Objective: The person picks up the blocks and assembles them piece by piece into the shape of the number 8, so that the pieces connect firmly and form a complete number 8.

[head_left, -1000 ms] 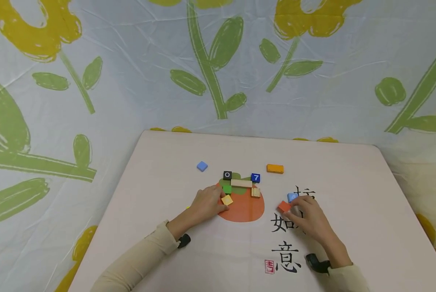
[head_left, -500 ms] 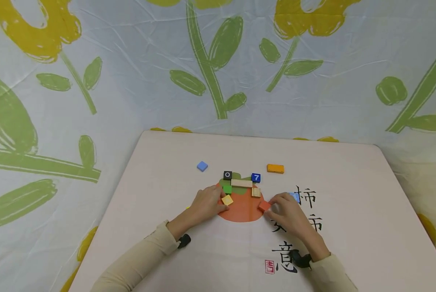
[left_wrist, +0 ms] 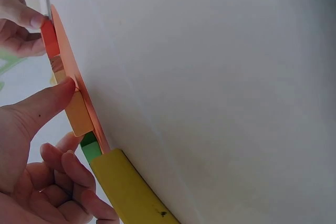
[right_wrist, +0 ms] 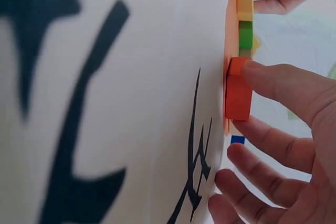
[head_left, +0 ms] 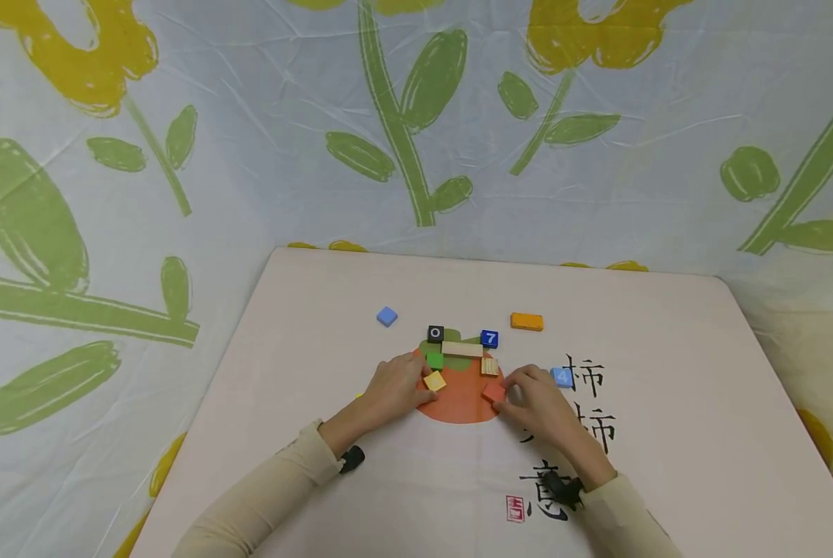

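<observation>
My left hand (head_left: 392, 389) pinches a yellow-orange square block (head_left: 435, 381) between thumb and finger, at the left part of the orange persimmon print (head_left: 458, 407). On the print's right side my right hand (head_left: 543, 401) pinches a red-orange block (head_left: 494, 394), turned at an angle; the right wrist view shows the thumb on one side of this red-orange block (right_wrist: 239, 95) and a finger on the other. Just above the left block lies a green block (head_left: 434, 361). A striped wooden block (head_left: 489, 366) sits above the red-orange one, below the end of a pale wooden plank (head_left: 462, 350).
A black block marked 0 (head_left: 435, 334) and a dark blue block marked 7 (head_left: 489, 339) stand behind the plank. Farther out lie a light blue block (head_left: 387, 316), an orange oblong block (head_left: 527, 322) and a blue block marked 4 (head_left: 562, 377). A yellow block (left_wrist: 131, 187) lies by the left hand.
My right hand has moved left with the red-orange block, from beside the blue block marked 4 onto the right part of the print. My left hand has stayed in place.
</observation>
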The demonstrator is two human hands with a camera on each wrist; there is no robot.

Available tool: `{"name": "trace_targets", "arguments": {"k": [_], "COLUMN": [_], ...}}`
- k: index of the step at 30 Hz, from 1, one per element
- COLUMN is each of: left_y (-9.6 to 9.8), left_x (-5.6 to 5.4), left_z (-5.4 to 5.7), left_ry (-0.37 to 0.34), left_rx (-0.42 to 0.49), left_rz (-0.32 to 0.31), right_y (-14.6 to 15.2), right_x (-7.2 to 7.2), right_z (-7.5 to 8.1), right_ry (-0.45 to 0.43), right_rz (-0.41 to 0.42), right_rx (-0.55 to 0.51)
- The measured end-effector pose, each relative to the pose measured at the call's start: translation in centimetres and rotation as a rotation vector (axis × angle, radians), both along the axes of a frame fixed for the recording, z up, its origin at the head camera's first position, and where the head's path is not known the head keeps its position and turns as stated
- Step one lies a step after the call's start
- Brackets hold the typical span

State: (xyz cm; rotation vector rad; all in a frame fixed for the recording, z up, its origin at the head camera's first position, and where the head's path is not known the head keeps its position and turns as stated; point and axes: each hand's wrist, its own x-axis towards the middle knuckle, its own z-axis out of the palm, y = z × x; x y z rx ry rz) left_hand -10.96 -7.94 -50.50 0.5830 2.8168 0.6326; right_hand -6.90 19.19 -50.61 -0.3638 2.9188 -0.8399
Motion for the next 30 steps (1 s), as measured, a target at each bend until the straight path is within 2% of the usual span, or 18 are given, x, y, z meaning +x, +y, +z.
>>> {"name": "trace_targets", "arguments": {"k": [11,22,30], "left_y": [0.04,-0.16,-0.15], "left_x": [-0.13,-0.09,0.00], "left_z": [0.00,-0.10,-0.07], "left_ry": [0.011,0.033,0.020], "left_rx": [-0.009,0.006,0.009], "left_rz": [-0.008,-0.023,-0.016], "right_y": [-0.52,-0.73,-0.97], "right_x": [-0.53,-0.52,-0.62], "right_z": [-0.05,-0.36,-0.45], "right_ry": [0.007,0.051,0.049], "right_rz": [-0.033,-0.032,-0.040], "right_rx": [0.021,0.033,0.040]}}
